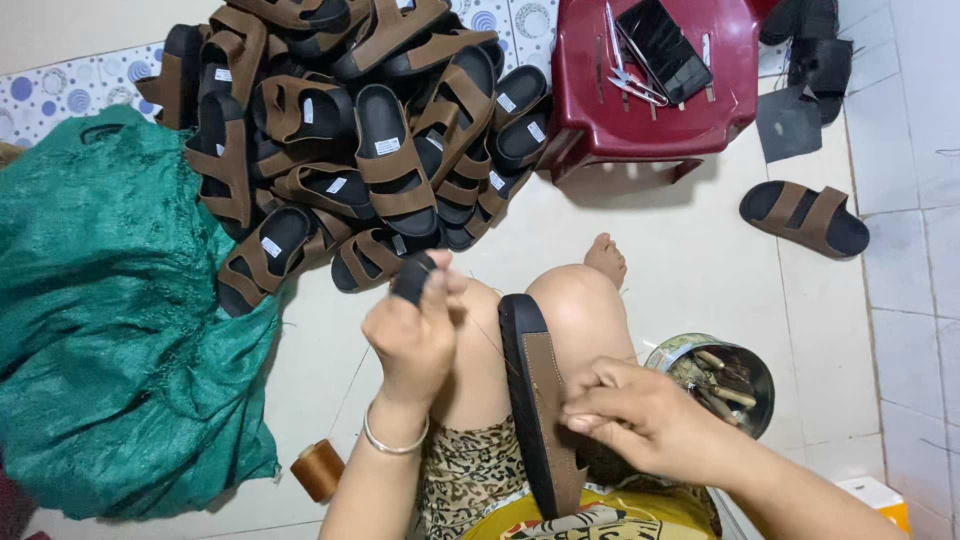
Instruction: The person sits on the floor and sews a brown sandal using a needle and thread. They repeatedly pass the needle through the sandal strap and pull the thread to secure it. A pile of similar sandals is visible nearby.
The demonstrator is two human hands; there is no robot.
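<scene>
- Pale tiled floor [700,260], heap of brown sandals [350,130] ahead.
- Mid-stitch: sandal [535,400] on edge across lap.
- Left hand [415,335] closed, pulling thread [490,340] taut.
- Right hand [640,410] pinched at sole edge.
- Next, probably: re-seat needle, steady pull.

light: bright, even, diffuse
shadows: soft, under red stool [655,90]
focus: sharp, slight wide-angle edge stretch
</scene>
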